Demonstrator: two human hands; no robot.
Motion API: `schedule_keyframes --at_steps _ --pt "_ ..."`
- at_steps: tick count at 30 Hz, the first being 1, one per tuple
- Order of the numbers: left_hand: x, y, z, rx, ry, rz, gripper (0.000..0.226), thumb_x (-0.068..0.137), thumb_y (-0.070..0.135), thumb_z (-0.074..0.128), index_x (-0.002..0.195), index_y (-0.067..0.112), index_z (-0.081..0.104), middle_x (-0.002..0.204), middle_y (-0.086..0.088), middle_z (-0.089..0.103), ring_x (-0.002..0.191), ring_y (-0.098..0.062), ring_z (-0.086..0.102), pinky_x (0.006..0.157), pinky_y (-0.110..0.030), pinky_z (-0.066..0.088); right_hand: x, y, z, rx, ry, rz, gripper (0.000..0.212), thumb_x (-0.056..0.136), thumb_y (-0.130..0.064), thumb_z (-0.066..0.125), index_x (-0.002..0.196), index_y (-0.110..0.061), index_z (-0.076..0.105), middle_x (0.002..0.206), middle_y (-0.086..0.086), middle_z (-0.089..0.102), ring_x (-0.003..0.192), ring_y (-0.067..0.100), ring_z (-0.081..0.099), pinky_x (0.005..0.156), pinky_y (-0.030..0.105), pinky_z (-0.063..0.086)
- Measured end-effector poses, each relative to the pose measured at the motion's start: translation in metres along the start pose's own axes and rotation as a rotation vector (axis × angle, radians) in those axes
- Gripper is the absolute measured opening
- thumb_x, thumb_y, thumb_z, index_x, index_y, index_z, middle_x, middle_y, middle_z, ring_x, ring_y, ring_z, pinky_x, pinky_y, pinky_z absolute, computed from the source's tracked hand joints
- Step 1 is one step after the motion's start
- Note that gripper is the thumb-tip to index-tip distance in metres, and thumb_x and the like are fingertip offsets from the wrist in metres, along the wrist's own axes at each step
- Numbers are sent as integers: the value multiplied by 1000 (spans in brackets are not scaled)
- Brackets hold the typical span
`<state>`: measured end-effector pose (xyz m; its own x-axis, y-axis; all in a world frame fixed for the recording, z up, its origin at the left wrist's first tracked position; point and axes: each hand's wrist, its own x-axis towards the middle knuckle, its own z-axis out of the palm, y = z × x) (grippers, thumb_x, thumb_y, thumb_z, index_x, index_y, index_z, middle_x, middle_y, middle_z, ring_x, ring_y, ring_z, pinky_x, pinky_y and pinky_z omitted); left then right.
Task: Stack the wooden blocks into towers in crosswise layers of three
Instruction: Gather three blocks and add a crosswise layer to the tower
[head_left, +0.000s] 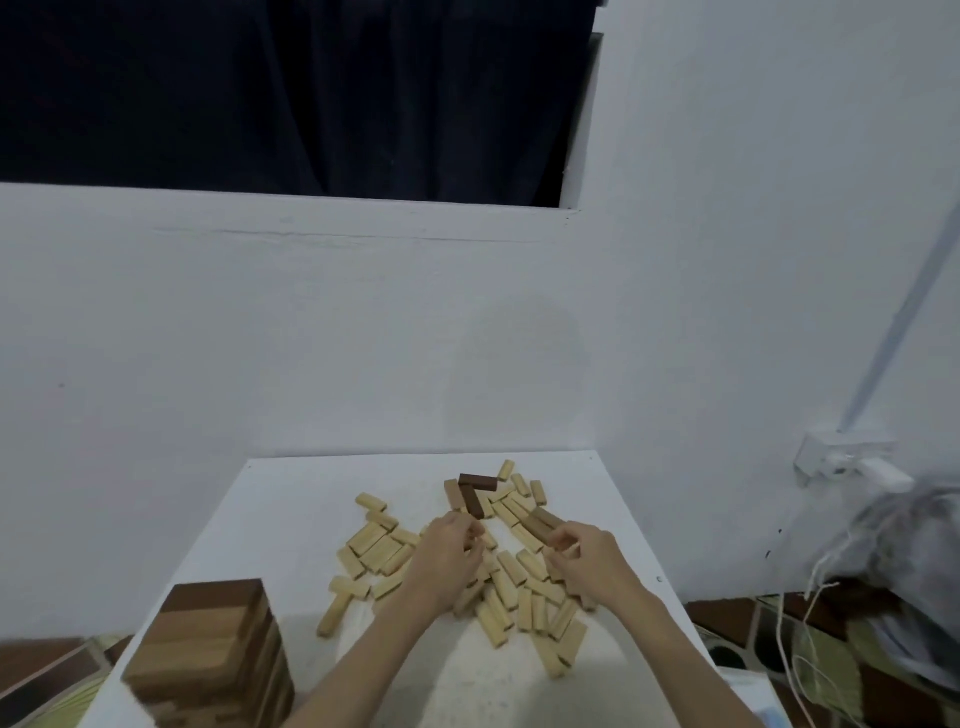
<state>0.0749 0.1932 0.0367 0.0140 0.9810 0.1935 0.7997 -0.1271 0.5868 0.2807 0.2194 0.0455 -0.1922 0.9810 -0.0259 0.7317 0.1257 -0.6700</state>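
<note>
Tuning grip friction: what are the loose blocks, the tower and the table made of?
Loose blocks: pale wood, apparently unfinished; matte, no shine. Two dark blocks: stained or darker wood. Tower: same kind of wood, in brown bands. Table: smooth white top, laminate or painted; cannot tell which.

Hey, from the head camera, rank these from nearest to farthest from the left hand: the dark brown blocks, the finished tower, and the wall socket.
From the left hand:
1. Dark brown blocks, just beyond its fingertips, mid-table.
2. Finished tower, on the table's near left corner.
3. Wall socket, far right, on the wall off the table.
</note>
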Motion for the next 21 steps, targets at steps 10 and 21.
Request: schedule_keyframes --at_steps 10,21 --pt "75 -30 39 199 -94 -290 51 91 31 57 130 7 36 124 -11 43 112 -26 46 91 -28 38 62 35 15 -15 86 86 16 86 -3 53 97 -11 62 91 2 61 84 16 59 76 30 53" --pt "74 -37 40 -179 4 -573 53 83 10 63 122 -4 30 106 -18 53 90 -27 55 70 -34 46 86 43 45 -245 41 37 22 88 -12 52 111 -13 53 107 3 51 100 18 51 84 29 47"
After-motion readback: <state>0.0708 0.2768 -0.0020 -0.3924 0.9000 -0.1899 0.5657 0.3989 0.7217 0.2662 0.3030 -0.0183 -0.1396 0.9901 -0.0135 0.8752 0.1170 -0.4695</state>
